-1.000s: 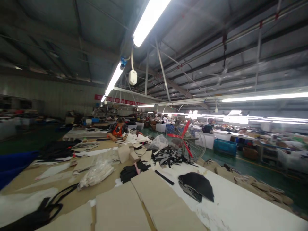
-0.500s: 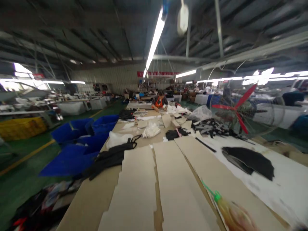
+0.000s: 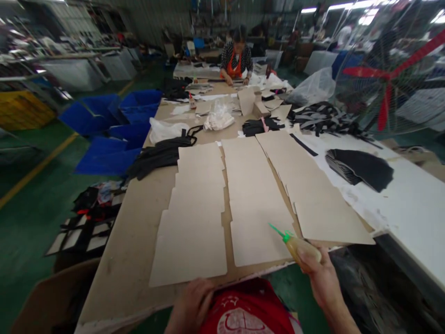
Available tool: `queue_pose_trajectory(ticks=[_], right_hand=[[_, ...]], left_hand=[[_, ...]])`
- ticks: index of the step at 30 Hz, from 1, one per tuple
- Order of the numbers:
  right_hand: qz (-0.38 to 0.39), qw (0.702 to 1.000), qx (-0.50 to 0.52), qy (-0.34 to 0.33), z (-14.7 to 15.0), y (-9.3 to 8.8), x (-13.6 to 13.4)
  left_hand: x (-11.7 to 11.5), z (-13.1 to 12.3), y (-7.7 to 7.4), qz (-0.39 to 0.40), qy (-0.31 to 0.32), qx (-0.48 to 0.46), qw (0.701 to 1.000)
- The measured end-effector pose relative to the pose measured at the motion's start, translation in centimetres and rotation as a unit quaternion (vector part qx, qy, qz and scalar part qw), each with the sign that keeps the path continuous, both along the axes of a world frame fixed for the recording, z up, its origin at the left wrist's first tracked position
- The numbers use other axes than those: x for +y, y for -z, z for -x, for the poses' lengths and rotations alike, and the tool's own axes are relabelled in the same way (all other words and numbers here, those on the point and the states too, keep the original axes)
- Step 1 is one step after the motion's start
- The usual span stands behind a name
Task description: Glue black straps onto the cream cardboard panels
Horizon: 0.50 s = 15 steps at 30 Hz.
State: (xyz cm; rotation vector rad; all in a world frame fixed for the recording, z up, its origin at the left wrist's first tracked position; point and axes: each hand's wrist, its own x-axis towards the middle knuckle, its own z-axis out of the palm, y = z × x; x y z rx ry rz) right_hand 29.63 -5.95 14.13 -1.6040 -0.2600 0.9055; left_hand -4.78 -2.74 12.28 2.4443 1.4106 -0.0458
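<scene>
My right hand (image 3: 320,273) is closed around a glue bottle (image 3: 295,243) with a green pointed nozzle, held just above the near edge of the middle row of beige cut panels (image 3: 257,199). My left hand (image 3: 193,301) rests at the near edge of the long table (image 3: 135,222), its fingers curled under the left row of beige panels (image 3: 194,218). A third beige row (image 3: 313,185) fans out to the right. My red shirt (image 3: 243,311) shows below.
Black fabric pieces (image 3: 361,167) lie on white sheeting at right, black straps (image 3: 156,155) at left. A standing fan with red blades (image 3: 385,79) is at far right. Blue bins (image 3: 111,125) sit on the green floor. A person in orange (image 3: 236,60) works at the far end.
The view has tilted down from the ceiling and hall to the table. Both my hands and the glue bottle have come into view at the near edge.
</scene>
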Motion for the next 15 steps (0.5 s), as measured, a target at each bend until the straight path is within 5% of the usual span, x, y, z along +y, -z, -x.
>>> queue_pose_trajectory(ticks=[4, 7, 15], right_hand=[[0.052, 0.988, -0.087, -0.120, 2.6, 1.7, -0.4], [0.054, 0.965, -0.184, -0.180, 3.7, 2.9, -0.5], [0.024, 0.903, -0.330, -0.274, 4.2, 5.1, 0.0]], left_hand=[[2.6, -5.4, 2.0, 0.069, 0.105, -0.024, 0.992], [4.2, -8.5, 3.1, 0.077, 0.129, 0.043, 0.988], [4.7, -10.4, 3.4, 0.076, 0.116, 0.103, 0.985]])
